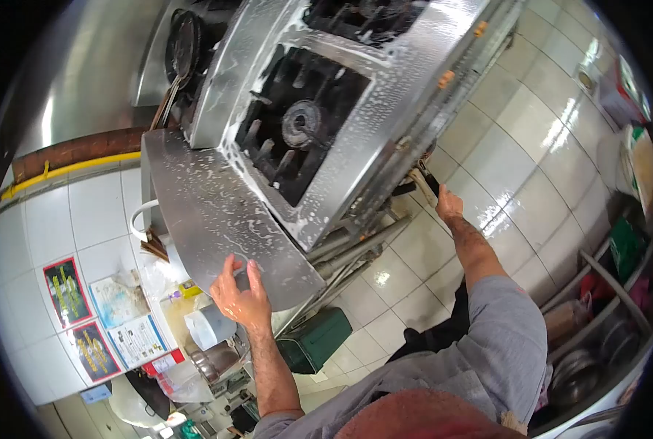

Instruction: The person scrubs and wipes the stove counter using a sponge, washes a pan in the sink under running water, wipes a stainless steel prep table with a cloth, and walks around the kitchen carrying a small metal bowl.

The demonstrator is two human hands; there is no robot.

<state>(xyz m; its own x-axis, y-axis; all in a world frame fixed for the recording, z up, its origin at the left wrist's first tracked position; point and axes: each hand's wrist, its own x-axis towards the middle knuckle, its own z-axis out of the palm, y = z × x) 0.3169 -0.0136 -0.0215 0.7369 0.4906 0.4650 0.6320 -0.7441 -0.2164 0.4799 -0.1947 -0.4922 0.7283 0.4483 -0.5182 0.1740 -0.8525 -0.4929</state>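
Head view: a steel stove [376,115] is shown from the centre to the top of the frame, its surface streaked with white suds [237,133]. A round burner [301,123] is set in the dark opening near the centre, and part of a second black grate [363,16] is cut off by the top edge. Against the stove's lower left side, a grey metal panel [220,227] is seen, wet and spotted with foam.

By the left hand [242,298], left of centre in the lower half, nothing is held; its fingers are spread and slightly bent, and its skin is wet. It is placed over the near part of the panel, but whether the metal is touched cannot be told. By the right hand [449,203], right of centre, a handled tool [430,180] is gripped in closed fingers. The tool is pointed toward the stove's front edge; its far end is too small and cluttered to be made out.

A dark pan [185,45] is seen at the upper left, and a yellow pipe [70,170] is run along the wall below it. A green bin [315,340] is placed at lower centre, right of the left forearm. Pale floor tiles [502,139] are spread across the right, where shine is reflected.
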